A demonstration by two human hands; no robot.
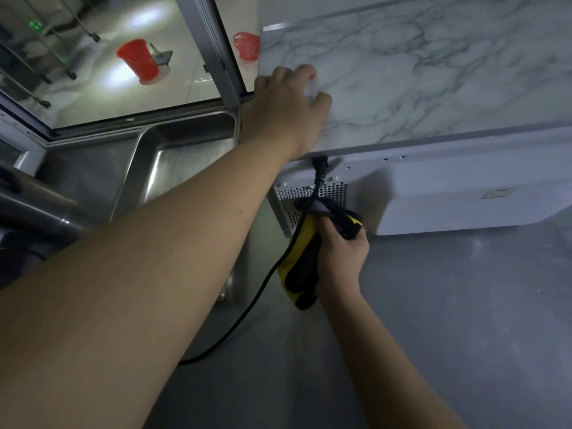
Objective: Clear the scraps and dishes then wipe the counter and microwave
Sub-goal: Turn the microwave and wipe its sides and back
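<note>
The microwave has a marble-patterned top (433,72) and a white back panel (448,199) facing me. My left hand (288,106) rests on the top near its left corner, fingers spread and slightly bent. My right hand (340,252) grips a yellow and black cloth (305,267) and presses it against the perforated vent (288,196) at the lower left of the back panel. A black power cord (263,289) runs from a plug on the back panel down past the cloth. The grey counter (433,305) lies under the microwave.
A steel sink basin (173,162) sits left of the microwave, below a window with a metal frame (213,51). Through the glass I see a red bucket (137,60) and a red basket (246,44) on the floor outside. The cord trails across the counter toward me.
</note>
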